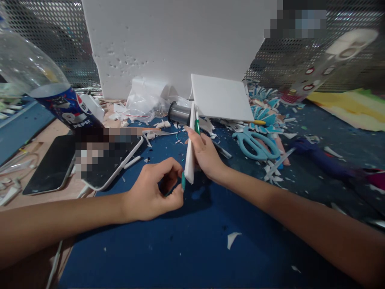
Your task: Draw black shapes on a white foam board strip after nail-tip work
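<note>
A white foam board piece [190,158] stands almost edge-on to me over the blue mat. My right hand [209,156] is closed around it, fingers on its right face and thumb at its edge. A slim green object [197,125], perhaps a pen, shows upright behind that thumb. My left hand [158,188] rests on the mat with thumb and index finger pinched together. Between their tips is a small teal piece [183,181], right beside the board's lower near corner. Whether it touches the board I cannot tell.
Light-blue scissors [255,144] and a glue gun [321,158] lie on the right. Two phones [52,164] and a Pepsi bottle [72,106] are on the left. Behind are a dark spool [179,113], a white panel [222,98] and a large foam sheet [177,44]. White scraps litter the blue mat [168,249].
</note>
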A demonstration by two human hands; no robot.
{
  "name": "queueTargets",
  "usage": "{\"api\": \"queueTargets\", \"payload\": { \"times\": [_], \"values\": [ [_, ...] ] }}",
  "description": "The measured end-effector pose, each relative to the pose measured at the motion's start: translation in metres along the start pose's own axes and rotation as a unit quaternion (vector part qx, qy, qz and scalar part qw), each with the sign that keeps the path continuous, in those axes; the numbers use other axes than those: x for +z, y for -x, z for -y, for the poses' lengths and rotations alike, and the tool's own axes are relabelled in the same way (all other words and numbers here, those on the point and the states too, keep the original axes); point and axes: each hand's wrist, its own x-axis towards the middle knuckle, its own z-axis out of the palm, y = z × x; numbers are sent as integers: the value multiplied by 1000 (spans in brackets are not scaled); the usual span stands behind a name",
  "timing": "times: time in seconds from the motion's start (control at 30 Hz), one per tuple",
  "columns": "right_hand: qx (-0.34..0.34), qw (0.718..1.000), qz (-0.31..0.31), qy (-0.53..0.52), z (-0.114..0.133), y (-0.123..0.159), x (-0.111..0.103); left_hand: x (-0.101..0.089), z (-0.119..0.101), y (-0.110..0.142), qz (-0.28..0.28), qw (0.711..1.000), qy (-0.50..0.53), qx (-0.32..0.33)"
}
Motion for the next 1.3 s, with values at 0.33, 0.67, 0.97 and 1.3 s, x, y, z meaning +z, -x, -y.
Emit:
{"api": "queueTargets", "payload": {
  "times": [0.33,0.67,0.97,1.3],
  "values": [
    [7,1000,-26,0,4,5,1,-1,12,0,24,998,51,13],
    [38,998,32,-26,20,23,11,6,1,1,-60,992,40,104],
    [83,972,80,-203,39,64,24,3,-14,5,-74,985,62,140],
    [-2,973,71,-218,38,57,18,-13,-9,-8,-122,953,-186,207]
  ]
}}
